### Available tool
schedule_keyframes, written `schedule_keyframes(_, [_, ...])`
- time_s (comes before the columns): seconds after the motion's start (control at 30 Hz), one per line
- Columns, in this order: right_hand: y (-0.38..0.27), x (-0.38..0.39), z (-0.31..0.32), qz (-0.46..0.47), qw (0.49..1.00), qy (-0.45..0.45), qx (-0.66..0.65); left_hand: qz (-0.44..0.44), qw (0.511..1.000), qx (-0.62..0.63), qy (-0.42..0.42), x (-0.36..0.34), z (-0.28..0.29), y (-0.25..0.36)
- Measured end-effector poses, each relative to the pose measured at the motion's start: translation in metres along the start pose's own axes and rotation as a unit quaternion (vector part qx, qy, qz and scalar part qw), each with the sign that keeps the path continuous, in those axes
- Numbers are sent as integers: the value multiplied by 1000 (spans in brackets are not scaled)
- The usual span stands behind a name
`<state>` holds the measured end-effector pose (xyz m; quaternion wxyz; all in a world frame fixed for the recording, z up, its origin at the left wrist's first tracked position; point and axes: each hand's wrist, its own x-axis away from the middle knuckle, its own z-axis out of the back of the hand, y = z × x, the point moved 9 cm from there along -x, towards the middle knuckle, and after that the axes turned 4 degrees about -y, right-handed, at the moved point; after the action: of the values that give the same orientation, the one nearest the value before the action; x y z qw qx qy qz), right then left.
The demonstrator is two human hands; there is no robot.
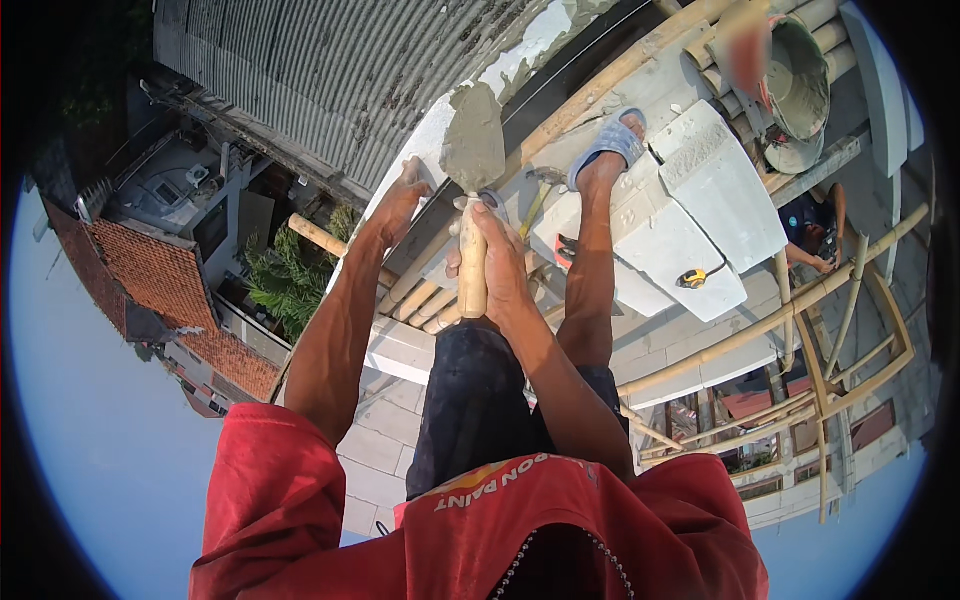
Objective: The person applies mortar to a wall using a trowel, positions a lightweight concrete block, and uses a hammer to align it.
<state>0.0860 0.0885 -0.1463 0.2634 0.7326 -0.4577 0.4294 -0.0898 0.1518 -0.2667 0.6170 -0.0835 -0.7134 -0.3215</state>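
Note:
My right hand (500, 255) is closed around the pale wooden handle of a trowel (474, 140). Grey wet mortar covers its blade, which points away from me over the top of a white block wall (432, 150). My left hand (400, 203) rests on that wall's edge, left of the blade, fingers apart and holding nothing I can see. Patches of mortar (520, 72) lie farther along the wall top. Just right of the trowel is a hammer (541, 200) with a yellow-green handle, beside my foot in a blue sandal (606, 148).
Large white blocks (725, 190) lie right of my foot, with a yellow tape measure (692, 278) on one. A mortar bucket (797, 85) stands at far right. Bamboo poles (740, 335) frame the platform. Another person (815, 225) is lower down. A corrugated roof (330, 80) lies beyond the wall.

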Motion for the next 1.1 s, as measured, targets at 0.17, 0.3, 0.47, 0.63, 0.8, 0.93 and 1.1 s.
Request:
schedule_keyframes(0.17, [30, -61, -29, -9, 987, -13, -158, -5, 998, -55, -3, 18, -14, 9])
schedule_keyframes(0.3, [58, 3, -32, -70, 990, 12, -123, -14, 998, 16, -67, 27, -14, 2])
schedule_keyframes(0.47, [47, -1, -34, -32, 993, 29, 114, -124, 951, -282, -18, 8, 6, -17])
schedule_keyframes(0.63, [37, -78, -45, 100, 812, 169, 550, -139, 953, -263, -64, 3, 0, -12])
schedule_keyframes(0.8, [50, -42, -67, 205, 704, 170, 659, -116, 984, -5, -133, -7, 14, -43])
schedule_keyframes(0.93, [58, 23, -45, 233, 696, 122, 668, -208, 927, -302, -83, 5, -6, -16])
schedule_keyframes(1.1, [31, 131, -52, 282, 635, 12, 719, -243, 932, -257, -82, -2, 16, -25])
